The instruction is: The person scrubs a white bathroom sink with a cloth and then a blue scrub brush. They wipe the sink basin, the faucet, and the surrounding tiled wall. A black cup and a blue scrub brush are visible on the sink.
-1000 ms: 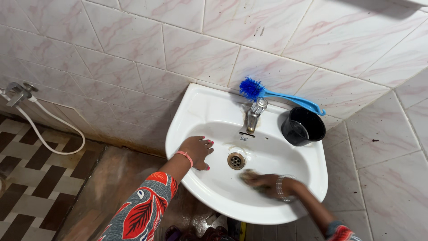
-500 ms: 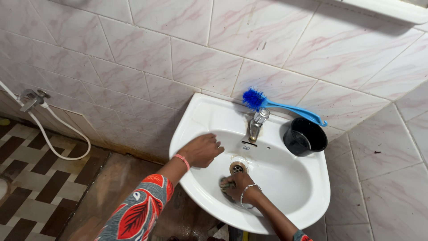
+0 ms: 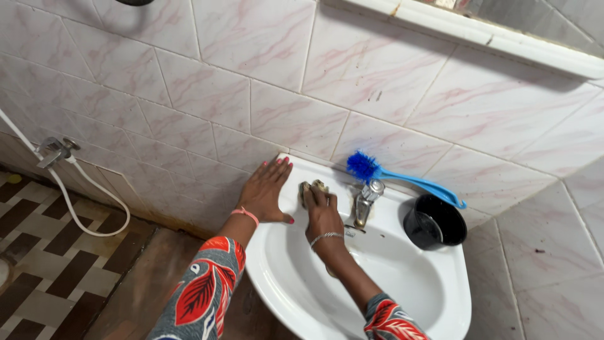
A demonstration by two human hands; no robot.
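Right hand point(image 3: 323, 213): fingers curled down, pinching a brownish scrub pad point(image 3: 309, 189) against the sink's point(image 3: 402, 296) back rim, just left of the tap point(image 3: 365, 203). Wrist bent, forearm reaching up across the basin. Left hand point(image 3: 267, 190): fingers pressed together, flat, palm down on back left corner of rim, touching the wall tiles point(image 3: 207, 94). Blue brush point(image 3: 402, 179) and black cup point(image 3: 434, 221) at back right edge.

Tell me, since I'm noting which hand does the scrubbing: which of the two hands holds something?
The right hand, wearing the silver bracelet, presses a brownish scrubbing pad onto the white ceramic sink rim beside the metal tap. The left hand lies flat and empty.
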